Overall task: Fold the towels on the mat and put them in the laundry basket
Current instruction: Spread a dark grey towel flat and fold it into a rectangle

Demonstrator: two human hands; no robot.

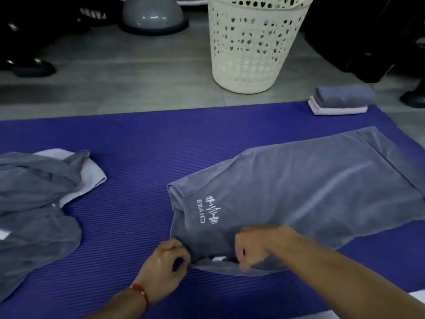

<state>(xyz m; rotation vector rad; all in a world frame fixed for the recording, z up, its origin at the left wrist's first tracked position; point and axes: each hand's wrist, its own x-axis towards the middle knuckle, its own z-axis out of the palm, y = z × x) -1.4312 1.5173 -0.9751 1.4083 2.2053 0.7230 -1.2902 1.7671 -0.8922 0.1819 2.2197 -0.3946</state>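
Hands pinch grey towel on purple mat (grey floor beyond).

Grey floor — grey half-dome balance trainer at its far edge, dark shoe left of the dome.

Spread towel on the mat just beyond both hands, left hand and right hand at its near edge, heaped towels left of the left hand, folded stack far beyond the right hand, laundry basket behind the mat on the floor.
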